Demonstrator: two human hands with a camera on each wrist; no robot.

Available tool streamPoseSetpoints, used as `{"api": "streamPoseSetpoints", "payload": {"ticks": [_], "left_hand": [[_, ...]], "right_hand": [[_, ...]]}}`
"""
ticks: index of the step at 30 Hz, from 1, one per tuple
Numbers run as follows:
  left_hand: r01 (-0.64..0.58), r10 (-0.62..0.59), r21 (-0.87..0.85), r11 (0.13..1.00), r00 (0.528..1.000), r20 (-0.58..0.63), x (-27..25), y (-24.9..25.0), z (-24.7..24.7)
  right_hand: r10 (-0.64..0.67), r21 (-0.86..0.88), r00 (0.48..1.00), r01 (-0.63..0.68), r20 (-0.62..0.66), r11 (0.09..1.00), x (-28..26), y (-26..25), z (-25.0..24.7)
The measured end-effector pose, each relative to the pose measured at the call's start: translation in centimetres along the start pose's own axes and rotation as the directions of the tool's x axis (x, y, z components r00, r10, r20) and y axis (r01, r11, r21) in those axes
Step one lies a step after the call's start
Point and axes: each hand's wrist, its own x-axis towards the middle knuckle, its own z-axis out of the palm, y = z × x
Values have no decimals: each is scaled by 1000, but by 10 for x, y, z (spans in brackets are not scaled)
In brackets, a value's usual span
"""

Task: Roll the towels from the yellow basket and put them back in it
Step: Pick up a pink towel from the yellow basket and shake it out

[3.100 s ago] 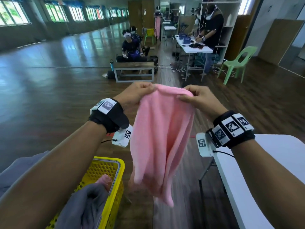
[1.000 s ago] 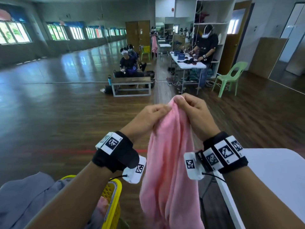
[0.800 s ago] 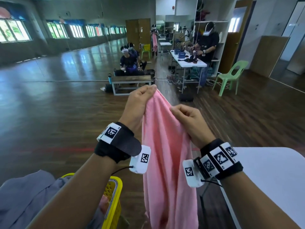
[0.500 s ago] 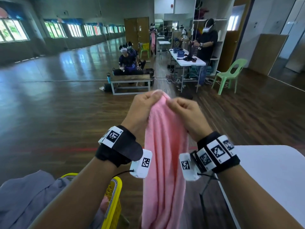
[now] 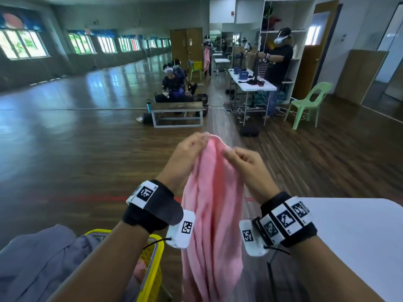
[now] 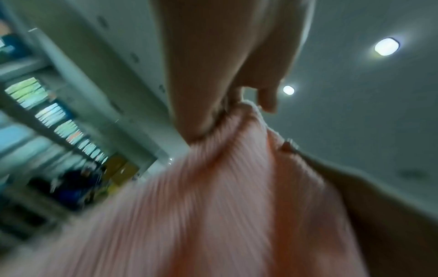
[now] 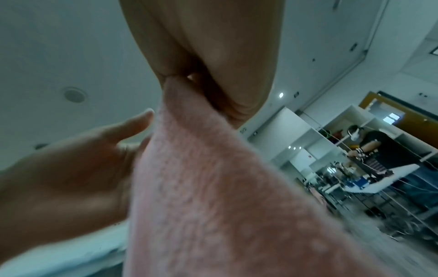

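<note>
so I've got the pink towel [image 5: 212, 214] pinched at its top edge, left hand [image 5: 188, 153] and right hand [image 5: 244, 164] both clamped close together, and it hangs long-axis straight down between my wrists, yellow basket [image 5: 152, 269] low on my left, white table [image 5: 359, 247] nearer my right

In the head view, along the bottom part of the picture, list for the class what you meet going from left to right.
Grey cloth → yellow basket → pink towel hanging from both hands → white table.
</note>
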Motion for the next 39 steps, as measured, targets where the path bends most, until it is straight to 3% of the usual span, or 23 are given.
{"api": "streamPoseSetpoints", "payload": {"ticks": [2, 3, 5, 7, 9, 10, 12, 14, 16, 18, 19, 21, 23, 24, 26, 29, 31, 34, 36, 39], "left_hand": [[98, -119, 112, 989, 971, 208, -11, -6, 7], [107, -136, 133, 985, 962, 238, -13, -6, 8], [51, -51, 4, 999, 988, 145, -10, -2, 4], [-28, 21, -146, 989, 998, -52, -3, 4, -3], [-59, 50, -105, 993, 995, -89, -2, 8, -3], [-56, 56, -27, 998, 998, -22, -4, 5, 0], [26, -43, 97, 995, 984, 171, -11, 1, 8], [99, -111, 58, 993, 956, 272, -12, 2, 10], [68, -48, -105, 992, 982, 184, -8, 12, 6], [-17, 14, -253, 967, 1000, -13, -2, 21, 1], [-36, 20, -280, 959, 998, -57, -2, 22, 1], [8, -1, -111, 994, 998, 62, -6, 14, 4], [58, -101, 170, 984, 960, 261, -13, 4, 9], [42, -105, 207, 977, 948, 302, -15, 2, 10], [1, -20, 81, 997, 972, 232, -14, 7, 10], [-68, 60, -170, 983, 997, -49, -9, 10, 5], [-32, 31, -94, 995, 999, -12, -11, 0, 5], [65, -107, 182, 981, 966, 235, -21, -9, 13], [42, -53, 67, 997, 983, 175, -18, 0, 12], [-19, 5, -211, 977, 998, -69, -11, 10, 3]], "right_hand": [[-42, 16, 997, 43, -72, 999, 12, -12, -8], [-59, 24, 995, 61, -80, 998, 17, -18, -10], [-66, 17, 997, 67, -25, 998, 18, -19, -8], [-2, -10, 998, 3, 62, 1000, 9, -6, -4], [25, -4, 997, -24, 78, 1000, 1, 2, -1], [4, 8, 999, -4, 47, 1000, 0, 1, -3], [-69, 26, 997, 70, -29, 997, 5, -12, -8], [-120, 26, 992, 121, -45, 992, 11, -24, -7], [-84, 16, 996, 85, -14, 996, 7, -19, -2], [-1, 33, 1000, 1, 16, 999, -4, -6, 1], [14, 47, 1000, -15, 17, 999, -10, 0, 2], [-24, 63, 999, 26, -40, 998, -13, 0, 0], [-95, 64, 990, 103, -107, 993, -8, -12, -3], [-112, 68, 988, 120, -108, 990, -5, -16, -4], [-95, 55, 994, 98, -54, 994, -6, -14, -2], [12, 24, 1000, -13, 16, 1000, -20, 3, 2], [-6, 30, 1000, 6, -23, 1000, -21, 3, 1], [-109, 21, 990, 111, -88, 994, -5, -14, -7], [-106, -31, 993, 104, -55, 994, -2, -16, -5], [-1, -22, 1000, 1, -13, 1000, -13, -2, 4]]}}
